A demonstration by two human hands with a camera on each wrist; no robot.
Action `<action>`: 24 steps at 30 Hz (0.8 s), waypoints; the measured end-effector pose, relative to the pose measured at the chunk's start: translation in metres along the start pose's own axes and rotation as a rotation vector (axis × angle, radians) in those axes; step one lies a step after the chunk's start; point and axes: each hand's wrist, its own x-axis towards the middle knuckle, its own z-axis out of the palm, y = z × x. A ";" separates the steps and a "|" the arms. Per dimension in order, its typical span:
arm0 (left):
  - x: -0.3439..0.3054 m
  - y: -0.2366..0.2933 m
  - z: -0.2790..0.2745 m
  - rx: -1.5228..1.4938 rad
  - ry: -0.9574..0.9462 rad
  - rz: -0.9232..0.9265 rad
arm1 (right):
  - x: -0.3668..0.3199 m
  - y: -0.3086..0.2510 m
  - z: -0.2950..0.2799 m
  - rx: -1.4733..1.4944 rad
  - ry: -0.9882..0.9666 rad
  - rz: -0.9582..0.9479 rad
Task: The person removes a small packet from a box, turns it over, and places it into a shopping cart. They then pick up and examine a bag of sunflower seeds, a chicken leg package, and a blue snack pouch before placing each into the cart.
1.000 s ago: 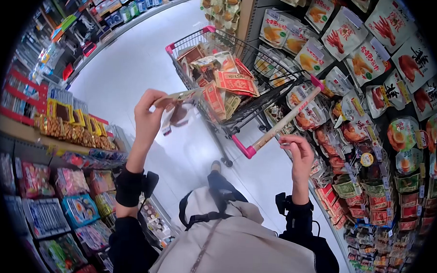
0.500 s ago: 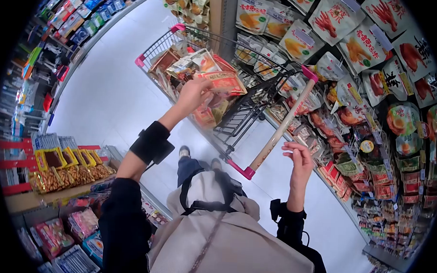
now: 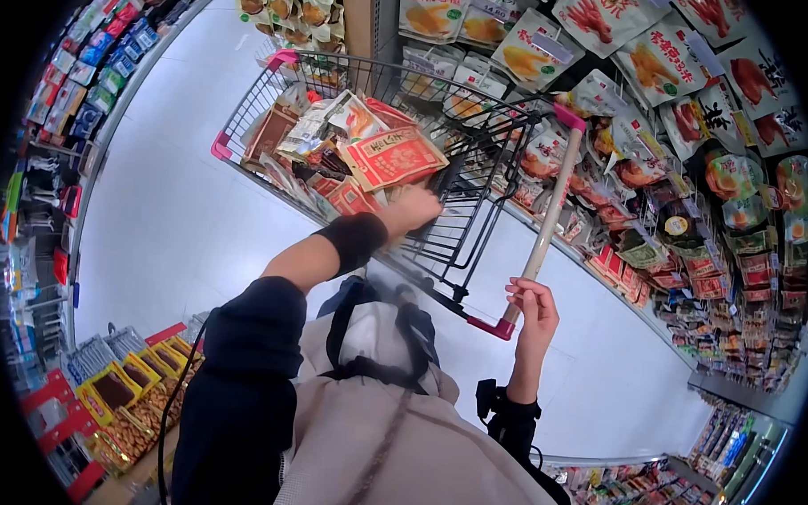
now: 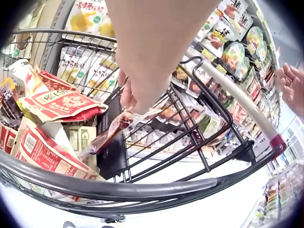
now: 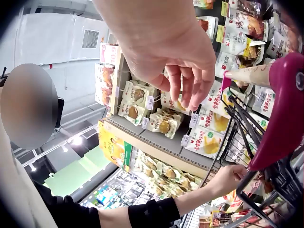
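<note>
My left hand (image 3: 413, 208) is down inside the shopping cart (image 3: 475, 246). In the left wrist view its fingers (image 4: 127, 92) pinch the top of a clear plastic snack packet (image 4: 114, 129) with dark reddish-brown food inside. The packet hangs beside a heap of snack bags, among them a red and tan bag (image 3: 394, 159) lying on top. My right hand (image 3: 534, 312) is at the near end of the cart's push handle (image 3: 552, 209), overlapping it in the head view. Its fingers hang loosely bent in the right wrist view, not wrapped round the bar.
Racks of hanging snack pouches (image 3: 660, 66) line the right side, close against the cart. On the left stand a shelf of small packaged goods (image 3: 99, 55) and a display of yellow-topped nut bags (image 3: 132, 394). Pale floor (image 3: 147, 217) runs between them.
My left hand has carried the packet from left of the cart over its side and down into it. The right hand has come to the handle's near end. The view has turned.
</note>
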 end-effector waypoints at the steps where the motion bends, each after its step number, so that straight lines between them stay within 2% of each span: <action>1: 0.001 -0.001 0.003 -0.035 -0.029 0.017 | -0.003 0.001 0.006 -0.015 0.039 0.007; 3: -0.001 -0.003 0.001 -0.101 -0.089 0.053 | -0.009 0.002 0.015 -0.063 0.097 -0.015; 5: -0.011 -0.014 -0.012 -0.162 -0.007 0.087 | -0.015 0.013 0.016 -0.102 0.160 -0.039; 6: -0.018 -0.022 -0.029 -0.190 0.032 0.100 | -0.017 0.020 0.016 -0.255 0.204 -0.092; 7: -0.027 -0.032 -0.050 -0.299 0.017 0.022 | -0.017 0.025 0.016 -0.408 0.246 -0.147; 8: -0.043 -0.047 -0.059 -0.436 0.186 0.042 | -0.017 0.031 0.014 -0.561 0.286 -0.203; 10: -0.079 -0.079 -0.081 -0.442 0.291 -0.069 | -0.019 0.044 0.012 -0.767 0.291 -0.225; 11: -0.103 -0.095 -0.085 -0.459 0.370 -0.185 | -0.019 0.047 0.014 -0.895 0.296 -0.260; 12: -0.124 -0.120 -0.073 -0.431 0.413 -0.246 | -0.020 0.049 0.016 -1.023 0.299 -0.296; 13: -0.149 -0.139 -0.073 -0.473 0.393 -0.331 | -0.020 0.051 0.019 -1.045 0.326 -0.282; 14: -0.176 -0.153 -0.072 -0.368 0.349 -0.446 | -0.019 0.052 0.023 -1.065 0.352 -0.268; 15: -0.203 -0.174 -0.047 -0.406 0.385 -0.578 | -0.019 0.054 0.026 -1.084 0.380 -0.251; 17: -0.246 -0.192 -0.037 -0.256 0.380 -0.572 | -0.015 0.056 0.028 -1.097 0.405 -0.176; 21: -0.295 -0.212 -0.018 -0.388 0.335 -0.401 | -0.012 0.054 0.027 -1.196 0.427 -0.017; 24: -0.314 -0.221 0.003 -0.353 0.194 -0.401 | -0.012 0.054 0.029 -1.246 0.462 -0.039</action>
